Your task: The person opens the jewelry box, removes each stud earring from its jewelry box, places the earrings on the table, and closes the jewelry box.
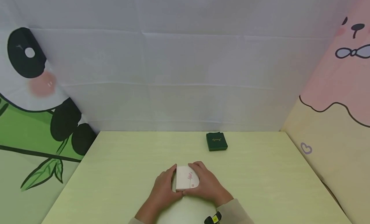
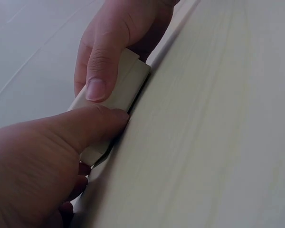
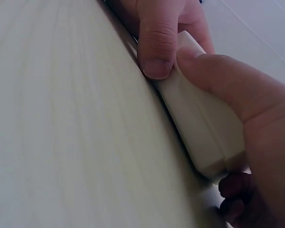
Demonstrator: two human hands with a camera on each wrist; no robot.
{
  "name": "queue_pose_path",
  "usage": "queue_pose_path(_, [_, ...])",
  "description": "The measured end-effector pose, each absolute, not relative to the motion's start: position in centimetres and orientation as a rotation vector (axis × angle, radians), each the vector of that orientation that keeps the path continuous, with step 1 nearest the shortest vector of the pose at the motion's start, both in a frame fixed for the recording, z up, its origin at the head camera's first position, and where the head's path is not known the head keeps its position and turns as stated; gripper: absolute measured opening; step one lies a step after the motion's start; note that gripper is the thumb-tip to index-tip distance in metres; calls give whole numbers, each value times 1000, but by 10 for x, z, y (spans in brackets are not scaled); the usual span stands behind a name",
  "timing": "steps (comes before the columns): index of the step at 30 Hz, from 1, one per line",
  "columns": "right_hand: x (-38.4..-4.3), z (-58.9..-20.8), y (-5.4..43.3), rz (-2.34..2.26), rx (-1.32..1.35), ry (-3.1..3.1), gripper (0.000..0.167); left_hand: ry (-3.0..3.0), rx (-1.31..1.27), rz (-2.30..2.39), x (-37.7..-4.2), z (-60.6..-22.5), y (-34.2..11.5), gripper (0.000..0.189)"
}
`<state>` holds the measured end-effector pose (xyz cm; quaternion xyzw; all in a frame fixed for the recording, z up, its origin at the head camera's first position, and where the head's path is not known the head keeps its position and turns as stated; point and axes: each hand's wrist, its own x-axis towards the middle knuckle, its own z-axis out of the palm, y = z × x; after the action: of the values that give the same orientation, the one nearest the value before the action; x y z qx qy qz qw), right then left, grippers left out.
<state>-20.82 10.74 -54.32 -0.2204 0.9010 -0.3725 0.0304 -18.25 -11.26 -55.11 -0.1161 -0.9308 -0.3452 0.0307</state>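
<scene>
We see a white box [image 1: 185,179] near the front of the pale table [image 1: 115,172], between 2 hands. The left hand [image 1: 164,189] pinches it from the left, thumb on the near side and fingers toward the far left corner. The right hand [image 1: 207,184] grips it from the right, fingers curving over the far right corner. The 2 thumbs come together along the near side, and in the right wrist view we make out a seam along the box's wall. We cannot tell whether its whole underside touches the table. On top we see a pink flower [image 1: 189,176]. A beige sleeve [image 1: 234,211] covers the right forearm, with a black strap [image 1: 208,220] at its edge. Well apart from the hands, a dark green box [image 1: 216,143] sits near the table's back edge, before a white sheet [image 1: 185,66].
</scene>
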Motion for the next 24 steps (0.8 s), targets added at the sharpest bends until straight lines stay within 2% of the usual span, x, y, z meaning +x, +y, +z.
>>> queue_pose_path(24, [-207, -539, 108, -1171, -708, 2782, 105, -2851, -371, -1073, -182, -554, -113, 103])
